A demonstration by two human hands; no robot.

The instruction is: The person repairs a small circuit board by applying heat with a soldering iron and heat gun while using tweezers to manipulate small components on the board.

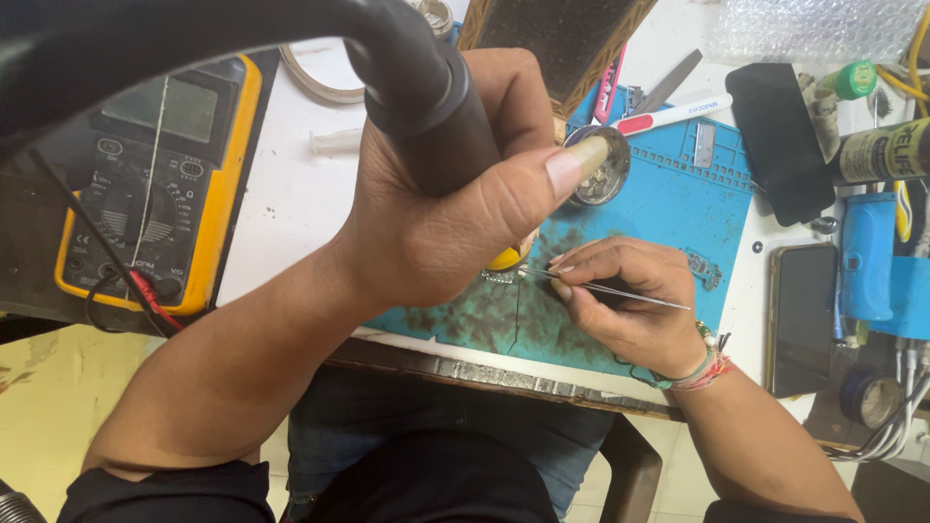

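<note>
left hand (436, 213) gripping black handle (426, 107) | right hand (630, 300) pinching tweezers (620, 289), tips pointing left at small part (499, 276) on blue mat (678, 203), under left hand

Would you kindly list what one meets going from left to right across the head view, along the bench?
Yellow multimeter → left hand gripping a black tool handle → right hand holding tweezers on the blue mat → dark phone → blue device.
</note>
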